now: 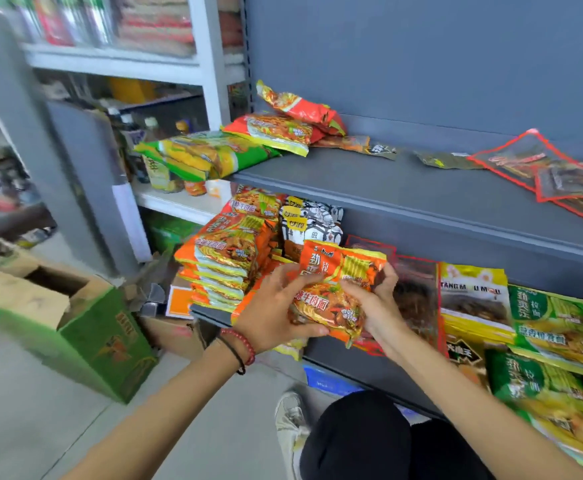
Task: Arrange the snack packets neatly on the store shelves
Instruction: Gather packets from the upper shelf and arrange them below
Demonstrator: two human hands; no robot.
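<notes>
With its lower corner hidden behind fingers, a crinkled orange noodle packet (335, 289) is gripped by the left hand (276, 313) and right hand (375, 303) before the lower shelf (387, 362).

I'm looking at a small shop, grocery type. Grey metal retail shelving (421, 188) fills 12 to 3 o'clock, with a lower tier (352, 358) under it. Instant noodle packets are stacked in a pile (227, 258) near centre, green ones (553, 341) lie at 3 o'clock, and loose packets (283, 129) sit on the upper tier. White shelves (117, 60) at 10 to 11 o'clock carry more packaged goods, blurred. Bottles (151, 133) stand on a shelf below those. An opened green cardboard carton (103, 341) sits on the floor at 8 o'clock.
</notes>
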